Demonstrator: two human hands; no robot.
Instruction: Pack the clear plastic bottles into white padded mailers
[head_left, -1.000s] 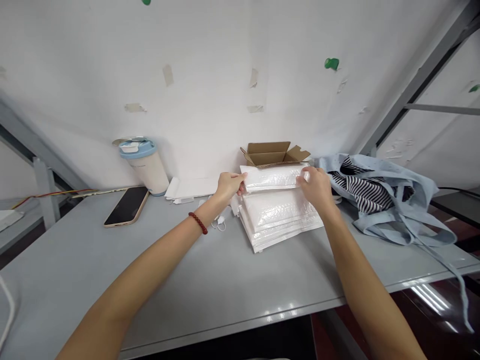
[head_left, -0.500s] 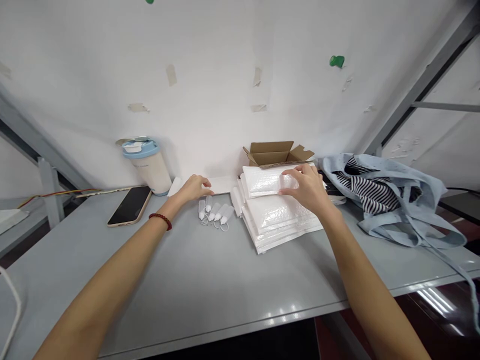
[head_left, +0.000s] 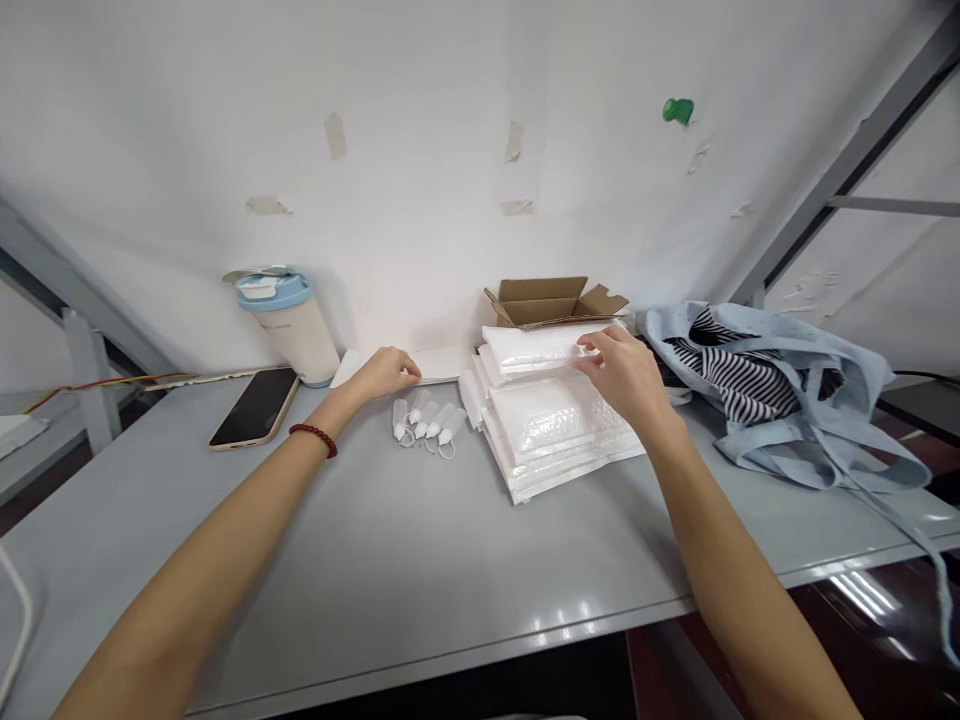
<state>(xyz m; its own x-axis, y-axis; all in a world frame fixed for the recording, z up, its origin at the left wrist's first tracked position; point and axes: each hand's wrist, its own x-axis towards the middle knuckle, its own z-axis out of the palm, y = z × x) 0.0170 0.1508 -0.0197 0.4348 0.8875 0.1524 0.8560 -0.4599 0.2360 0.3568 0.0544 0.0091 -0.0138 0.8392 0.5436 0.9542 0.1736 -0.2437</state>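
At the back of the desk, my left hand (head_left: 386, 373) has its thumb and fingers drawn together at the front edge of a flat white strip (head_left: 441, 366). Whatever lies between those fingertips is hidden. Just in front of it lie several small clear dropper bottles (head_left: 427, 419) with white tips and looped caps. My right hand (head_left: 622, 372) pinches the right part of the front edge of a white bubble mailer (head_left: 525, 348), thumb below and finger above. This mailer rests on a stack of larger white bubble mailers (head_left: 555, 425).
An open cardboard box (head_left: 544, 300) stands behind the mailers. At right lies a light blue cloth bag (head_left: 802, 400) with striped fabric inside. On the left are a phone (head_left: 255, 408) and a blue-lidded cup (head_left: 292, 325) against the wall. The grey desk (head_left: 420, 570) has a front edge.
My right hand has slid slightly right along the top mailer's edge. My left thumb and fingertips have come closer together. The view has shifted a little.
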